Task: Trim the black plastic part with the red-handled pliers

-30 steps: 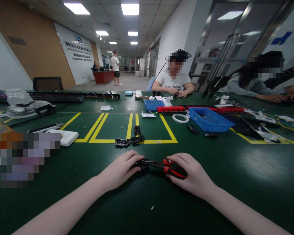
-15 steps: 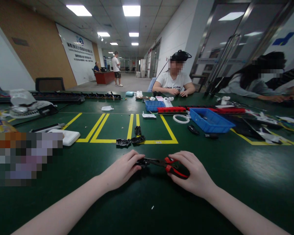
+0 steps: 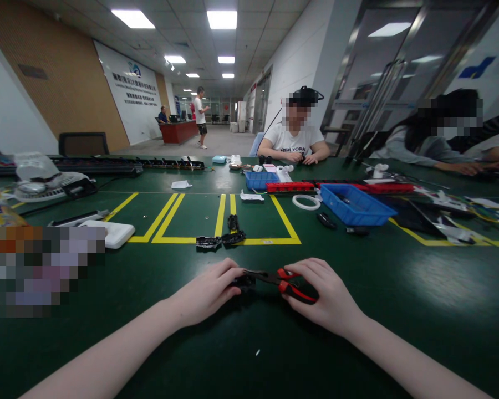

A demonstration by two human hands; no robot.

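Note:
Near the middle of the green table (image 3: 216, 343), my left hand (image 3: 210, 291) pinches a small black part (image 3: 245, 281). My right hand (image 3: 322, 293) is wrapped round red-and-black pliers (image 3: 300, 292). Their dark jaws point left and lie over the black part, close to my left fingertips; whether they grip it cannot be made out. Just beyond my hands, several black pieces (image 3: 233, 237) lie on the yellow tape line. A small white scrap (image 3: 258, 352) is on the table nearer to me.
At the right stands a blue tray (image 3: 355, 206), with black parts (image 3: 326, 220) beside it. Farther back are a smaller blue tray (image 3: 261, 179), a white ring (image 3: 306, 203) and red strips (image 3: 290, 187). A white box (image 3: 118, 234) lies left. People sit across the table.
The pliers' jaws have shifted slightly left over the black part, and the pliers look a little more tilted. Both hands keep their hold.

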